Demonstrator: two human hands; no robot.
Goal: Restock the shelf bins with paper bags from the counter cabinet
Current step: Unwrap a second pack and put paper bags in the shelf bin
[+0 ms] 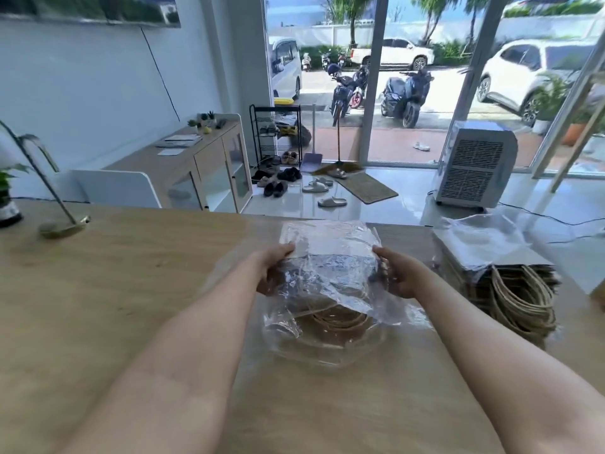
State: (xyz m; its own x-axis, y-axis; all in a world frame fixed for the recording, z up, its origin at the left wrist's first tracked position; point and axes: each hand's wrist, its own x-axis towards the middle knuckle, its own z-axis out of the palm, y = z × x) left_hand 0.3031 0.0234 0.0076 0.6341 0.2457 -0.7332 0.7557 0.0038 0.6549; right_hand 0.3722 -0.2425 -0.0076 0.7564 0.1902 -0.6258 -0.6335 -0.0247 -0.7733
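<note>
Head view: we hold one clear-plastic-wrapped bundle of brown paper bags point(330, 280) on the pale wooden counter point(114, 290). Left hand point(273, 268) and right hand point(397, 273), each grip clamped on the bundle's sides, presumably for lifting. Second wrapped stack with twine handles point(510, 286) right of bundle.

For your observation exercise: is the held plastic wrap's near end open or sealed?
Open: the plastic wrap gapes toward the camera, twine handles poking out.

Sunlit glass doors point(422, 93), white tiled floor point(409, 194)
</note>
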